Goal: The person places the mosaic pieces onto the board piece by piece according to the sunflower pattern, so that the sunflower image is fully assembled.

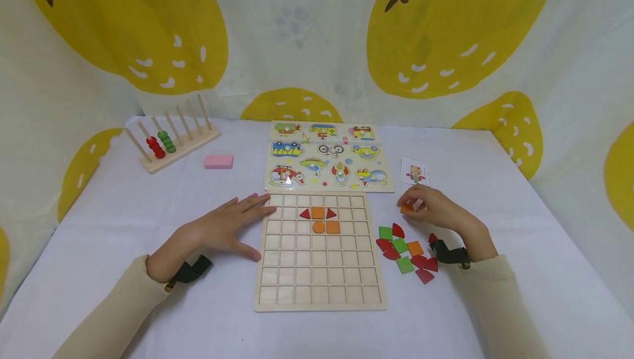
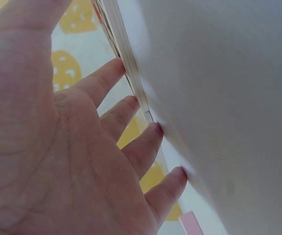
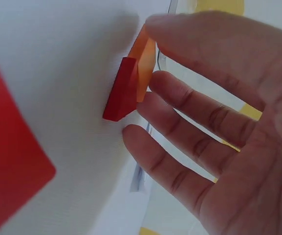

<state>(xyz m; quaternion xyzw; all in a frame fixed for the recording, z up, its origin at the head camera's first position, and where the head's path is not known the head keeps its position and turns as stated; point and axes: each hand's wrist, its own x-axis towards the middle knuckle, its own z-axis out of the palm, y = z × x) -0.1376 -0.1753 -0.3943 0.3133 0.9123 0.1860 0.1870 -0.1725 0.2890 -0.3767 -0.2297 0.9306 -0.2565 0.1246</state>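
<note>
My left hand [image 1: 220, 229] lies with spread fingers at the left edge of a wooden grid board [image 1: 287, 293]; in the left wrist view, its fingertips [image 2: 115, 66] meet the board's side. On the grid, two red triangles [image 1: 305, 214] flank an orange square [image 1: 317, 213], and below sit an orange circle [image 1: 318, 227] and another orange square [image 1: 333, 227]. Right of the board, my right hand [image 1: 433, 205] pinches an orange tile [image 3: 147, 66] between thumb and fingers. A red piece [image 3: 121, 90] overlaps that tile in the right wrist view.
Loose green squares [image 1: 405, 265], red pieces [image 1: 425, 276] and an orange square [image 1: 415, 248] lie near the right hand. A pattern card [image 1: 421, 166] is behind it. Farther back are a vehicle puzzle [image 1: 327, 180], a pink block [image 1: 218, 162] and a peg rack [image 1: 185, 148] with beads.
</note>
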